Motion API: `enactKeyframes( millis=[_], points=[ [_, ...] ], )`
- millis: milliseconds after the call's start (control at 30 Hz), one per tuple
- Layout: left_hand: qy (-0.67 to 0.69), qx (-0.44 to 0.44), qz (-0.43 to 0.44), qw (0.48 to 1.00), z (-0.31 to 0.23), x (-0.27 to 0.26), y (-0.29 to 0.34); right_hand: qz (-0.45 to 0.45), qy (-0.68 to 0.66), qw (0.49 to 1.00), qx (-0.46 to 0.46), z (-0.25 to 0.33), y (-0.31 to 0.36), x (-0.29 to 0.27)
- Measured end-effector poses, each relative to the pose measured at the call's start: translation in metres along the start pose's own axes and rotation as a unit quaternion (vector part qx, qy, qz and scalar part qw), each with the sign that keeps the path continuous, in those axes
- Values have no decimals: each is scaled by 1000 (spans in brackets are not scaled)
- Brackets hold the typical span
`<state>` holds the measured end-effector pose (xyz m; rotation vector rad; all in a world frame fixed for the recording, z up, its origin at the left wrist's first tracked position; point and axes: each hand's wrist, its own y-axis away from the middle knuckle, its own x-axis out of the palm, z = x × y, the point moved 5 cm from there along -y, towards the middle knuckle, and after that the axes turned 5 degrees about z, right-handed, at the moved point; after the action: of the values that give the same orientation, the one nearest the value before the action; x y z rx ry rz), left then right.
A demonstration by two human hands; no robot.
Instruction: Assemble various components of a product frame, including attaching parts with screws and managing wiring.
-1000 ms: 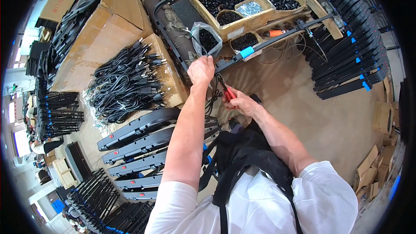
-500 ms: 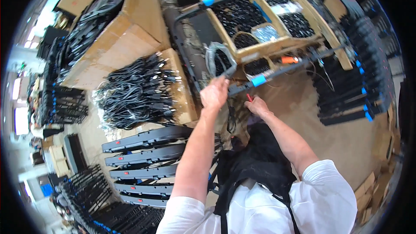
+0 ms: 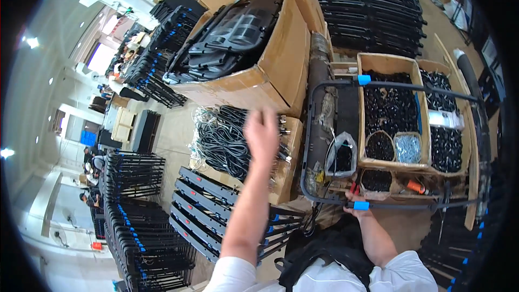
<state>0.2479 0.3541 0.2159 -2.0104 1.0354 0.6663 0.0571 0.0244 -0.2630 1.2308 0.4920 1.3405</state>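
The black tubular frame (image 3: pixel 403 206) lies across the parts box (image 3: pixel 386 165), blue wraps (image 3: pixel 364 80) already on; the remainder I cannot tell. Your right hand (image 3: pixel 359 209) closes around red-handled pliers (image 3: pixel 354 187); your left hand (image 3: pixel 261 132), grip unclear from blur, is over power cables (image 3: pixel 220 140).

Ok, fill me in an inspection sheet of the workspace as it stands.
Surface: divided wooden tray filled with small black parts, black frame extending across it.
Job's things: the frame; red-handled tool by the right hand.
Clutter: plastic bag, orange object near the tray.
Hands: left hand blurred, before the cables, contact unclear; right hand at the frame's near bar, grip partly hidden.
Cables: black cables heaped left of the frame.
Surroundings: open cardboard box of black panels; stacked frames beyond.
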Motion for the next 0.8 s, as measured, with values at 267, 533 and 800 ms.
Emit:
enactKeyframes(
  millis=[267,533,800],
  points=[
    [-411,122,6,904,-81,-49,-252,111,394,911,-46,87,171,-48],
    [-456,47,125,880,-87,22,-271,135,502,850,-86,170,273,-14],
    [-389,277,-40,878,-164,-67,-198,59,484,771,-409,327,369,57]
  ],
)
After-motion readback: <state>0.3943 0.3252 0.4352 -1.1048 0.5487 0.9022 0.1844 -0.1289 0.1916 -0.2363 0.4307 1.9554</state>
